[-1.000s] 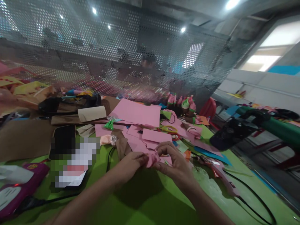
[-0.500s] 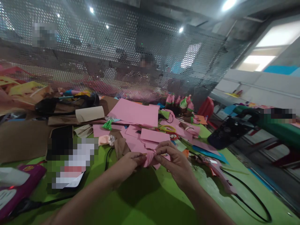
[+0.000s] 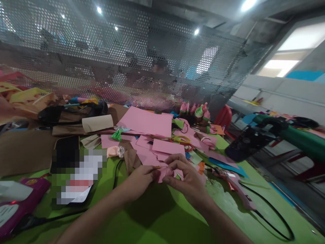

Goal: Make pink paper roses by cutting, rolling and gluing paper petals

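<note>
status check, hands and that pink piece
Left hand and right hand both pinching small folded pink paper piece. Above green table. Nothing blocking.

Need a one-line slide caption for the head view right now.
Left hand and right hand pinch a small pink paper piece over a green table strewn with pink sheets.

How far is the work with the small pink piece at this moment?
Done: several finished pink-and-green pieces stand at the back of the green table. In hand: the left hand and right hand pinch a small pink piece between them, partly shaped. Left: many flat pink sheets lie unshaped.
</note>
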Motion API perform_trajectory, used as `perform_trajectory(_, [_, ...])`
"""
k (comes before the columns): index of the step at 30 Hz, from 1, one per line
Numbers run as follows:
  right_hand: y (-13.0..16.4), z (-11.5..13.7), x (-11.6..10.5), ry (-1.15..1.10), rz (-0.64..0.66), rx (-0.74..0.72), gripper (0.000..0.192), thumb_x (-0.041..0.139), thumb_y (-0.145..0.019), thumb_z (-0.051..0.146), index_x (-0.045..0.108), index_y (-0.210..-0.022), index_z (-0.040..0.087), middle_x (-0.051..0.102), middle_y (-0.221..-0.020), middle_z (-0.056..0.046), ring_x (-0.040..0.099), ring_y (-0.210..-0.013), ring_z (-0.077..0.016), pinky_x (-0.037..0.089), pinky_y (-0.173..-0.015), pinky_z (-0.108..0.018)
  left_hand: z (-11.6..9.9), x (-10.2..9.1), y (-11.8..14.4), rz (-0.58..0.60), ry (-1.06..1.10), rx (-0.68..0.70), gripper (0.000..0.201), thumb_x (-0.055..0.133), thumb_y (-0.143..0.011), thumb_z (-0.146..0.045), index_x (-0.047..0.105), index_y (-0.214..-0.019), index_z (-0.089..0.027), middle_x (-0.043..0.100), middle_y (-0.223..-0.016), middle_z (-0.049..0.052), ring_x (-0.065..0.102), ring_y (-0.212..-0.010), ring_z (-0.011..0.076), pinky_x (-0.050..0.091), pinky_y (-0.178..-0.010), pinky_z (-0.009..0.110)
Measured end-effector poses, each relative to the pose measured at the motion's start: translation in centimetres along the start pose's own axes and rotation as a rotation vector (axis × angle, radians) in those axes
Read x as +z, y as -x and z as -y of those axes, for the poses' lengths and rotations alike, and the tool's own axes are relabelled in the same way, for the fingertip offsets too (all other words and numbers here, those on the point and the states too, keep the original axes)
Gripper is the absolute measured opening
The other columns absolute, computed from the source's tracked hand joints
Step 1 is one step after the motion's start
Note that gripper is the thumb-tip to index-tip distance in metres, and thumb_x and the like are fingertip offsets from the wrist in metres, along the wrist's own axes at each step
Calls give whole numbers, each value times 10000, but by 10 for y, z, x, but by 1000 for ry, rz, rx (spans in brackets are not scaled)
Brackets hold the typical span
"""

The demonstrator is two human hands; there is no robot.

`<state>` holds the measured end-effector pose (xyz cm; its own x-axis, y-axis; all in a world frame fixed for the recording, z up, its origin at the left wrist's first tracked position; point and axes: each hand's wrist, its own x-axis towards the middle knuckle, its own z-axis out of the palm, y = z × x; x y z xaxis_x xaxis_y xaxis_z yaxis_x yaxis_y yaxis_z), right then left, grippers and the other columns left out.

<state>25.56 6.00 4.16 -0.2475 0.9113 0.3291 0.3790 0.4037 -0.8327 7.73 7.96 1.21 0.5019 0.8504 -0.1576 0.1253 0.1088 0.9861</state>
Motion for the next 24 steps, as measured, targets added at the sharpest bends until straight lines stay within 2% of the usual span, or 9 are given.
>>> perform_trajectory(5, [1,1,-1,16,11,21,164,718,-804,324,634,-717,212,581,-945,-39,566,-883,-203,444,-797,-328,-1,-1,-1,-73,-166,36,269,420,-896,-368,539,-737,-186,521,-721,-5,455,-713,171,328,-639,277])
perform_trajectory(9, [3,3,-5,12,39,30,144,686,-834,337,669,-746,224,595,-997,-50,575,-946,-217,442,-840,-330,-2,-2,1,-145,-303,127,242,367,-912,-292,526,-757,-197,558,-740,15,493,-716,183,330,-633,283])
perform_trajectory(11, [3,1,-8,-31,36,21,168,637,-866,391,693,-822,239,600,-1035,-57,569,-998,-231,440,-866,-337,-3,-4,3,-158,-393,183,208,369,-910,-239,531,-787,-201,591,-761,29,511,-708,188,321,-623,284])
perform_trajectory(14, [1,-7,-11,-72,-63,49,241,575,-894,453,674,-977,249,619,-1018,-54,568,-999,-230,446,-855,-333,-4,-6,6,-190,-582,233,188,373,-885,-146,510,-774,-210,590,-735,26,506,-672,186,289,-599,284])
perform_trajectory(17, [-1,-14,-9,-72,-121,176,296,652,-840,463,641,-1024,231,638,-952,-40,583,-889,-200,471,-756,-300,-6,-5,7,-220,-776,268,195,368,-893,-142,498,-765,-211,571,-724,28,498,-673,195,274,-596,289])
perform_trajectory(20, [-3,-18,-3,-180,-30,294,328,725,-767,478,633,-905,195,618,-746,2,566,-644,-147,457,-564,-253,-7,-4,6,-205,-885,296,242,347,-947,-234,516,-776,-207,576,-727,41,507,-680,207,267,-591,298])
perform_trajectory(22, [-3,-18,0,-251,8,331,339,734,-749,495,611,-805,185,559,-622,36,513,-517,-117,414,-468,-235,-8,-3,6,-186,-836,306,282,339,-969,-291,533,-783,-205,589,-736,41,520,-689,206,281,-597,297])
perform_trajectory(24, [-3,-19,1,-252,-11,326,336,731,-755,491,606,-764,180,531,-586,45,486,-483,-104,388,-439,-226,-8,-4,6,-165,-668,310,265,365,-973,-321,562,-837,-207,622,-785,34,545,-727,199,323,-627,291])
